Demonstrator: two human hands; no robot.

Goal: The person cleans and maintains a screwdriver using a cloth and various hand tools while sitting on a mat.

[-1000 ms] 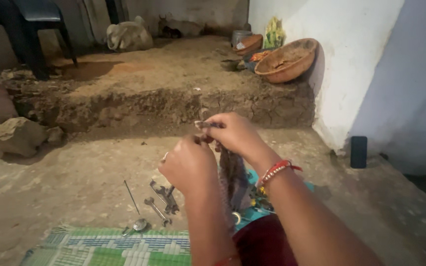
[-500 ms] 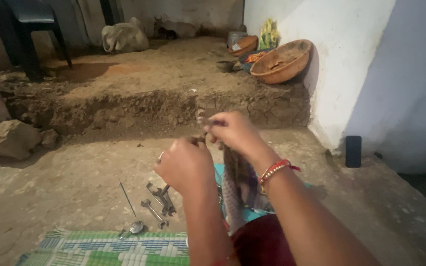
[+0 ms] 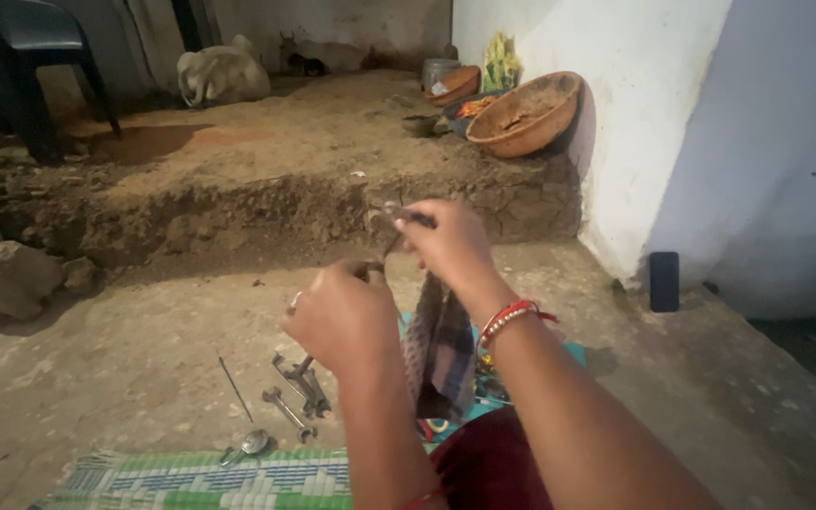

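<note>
Your right hand (image 3: pixel 446 241) pinches the top of a patterned cloth (image 3: pixel 438 354) hanging between your forearms; your left hand (image 3: pixel 342 316) is closed beside it, above the spanners (image 3: pixel 299 387) on the floor.

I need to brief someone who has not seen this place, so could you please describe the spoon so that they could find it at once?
Start at the green woven mat in the foreground. The spoon lies on the dirt floor just at its far edge, below the left hand. Unlike the spanners and the thin rod beside it, it ends in a rounded shiny bowl.
</note>
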